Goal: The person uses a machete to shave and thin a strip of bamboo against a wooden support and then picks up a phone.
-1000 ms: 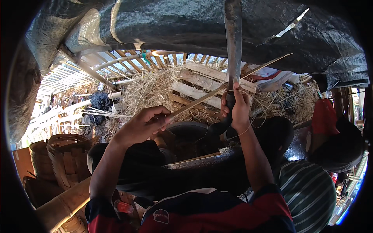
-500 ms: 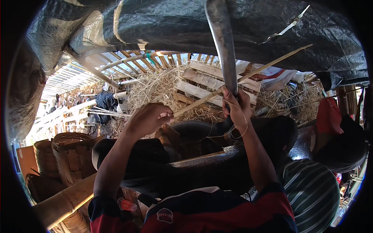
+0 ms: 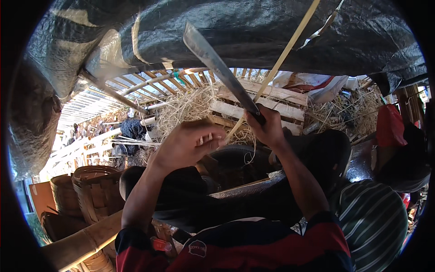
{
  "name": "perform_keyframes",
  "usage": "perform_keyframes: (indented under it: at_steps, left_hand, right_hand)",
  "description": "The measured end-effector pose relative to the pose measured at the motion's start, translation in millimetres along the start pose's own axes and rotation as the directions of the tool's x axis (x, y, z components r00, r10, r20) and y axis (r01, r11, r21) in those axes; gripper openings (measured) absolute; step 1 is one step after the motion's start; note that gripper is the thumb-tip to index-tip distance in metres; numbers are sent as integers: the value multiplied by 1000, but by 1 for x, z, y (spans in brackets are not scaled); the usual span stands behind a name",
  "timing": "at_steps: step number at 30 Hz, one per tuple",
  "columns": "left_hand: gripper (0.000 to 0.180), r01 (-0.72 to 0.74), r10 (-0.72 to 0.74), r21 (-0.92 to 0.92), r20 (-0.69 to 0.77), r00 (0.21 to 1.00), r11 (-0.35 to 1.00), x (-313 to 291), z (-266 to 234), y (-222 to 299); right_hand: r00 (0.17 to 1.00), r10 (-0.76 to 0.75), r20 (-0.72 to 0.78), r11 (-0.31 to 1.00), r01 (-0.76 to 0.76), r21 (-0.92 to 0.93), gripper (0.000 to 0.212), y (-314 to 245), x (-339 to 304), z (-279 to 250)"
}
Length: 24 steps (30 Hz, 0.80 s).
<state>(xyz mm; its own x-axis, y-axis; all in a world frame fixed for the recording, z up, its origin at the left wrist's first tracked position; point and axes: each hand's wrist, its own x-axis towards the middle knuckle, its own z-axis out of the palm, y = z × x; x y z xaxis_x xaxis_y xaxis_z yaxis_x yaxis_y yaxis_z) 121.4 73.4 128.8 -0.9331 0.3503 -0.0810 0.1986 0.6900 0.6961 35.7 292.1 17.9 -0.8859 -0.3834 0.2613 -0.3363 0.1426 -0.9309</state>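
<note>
Head view shows us partway through working a long bamboo strip (image 3: 283,54) with a big knife (image 3: 217,68); as far as we can judge, the strip is not yet finished, since it runs whole from our hands up past the dark tarp (image 3: 272,27), and we cannot tell how much of it has been shaved or split. At the far left, woven baskets (image 3: 88,190) stand stacked. Our left hand (image 3: 188,145) is raised with the wrist bent and the fingers curled narrow around the strip's lower end. Just to its right, our right hand (image 3: 267,127) is clenched around the knife handle, forearm lifted, blade slanting up and to the left, above the straw (image 3: 190,106) and wooden pallet (image 3: 263,102).
</note>
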Motion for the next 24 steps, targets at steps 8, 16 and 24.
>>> perform_keyframes:
  at_steps: [8,16,24]
  left_hand:
    - [49,-389,209,-34,-800,563,920,33,-19,19]
    - [35,-501,157,-521,-568,808,691,26,-28,9]
    - [34,-337,40,-326,-664,747,883,12,-53,-25]
  right_hand:
    - [914,-306,267,855,387,-344,18,21,-9,28]
    - [825,-32,564,778,375,-504,31,6,-6,36]
    - [818,106,566,704,340,-623,36,-2,-6,28]
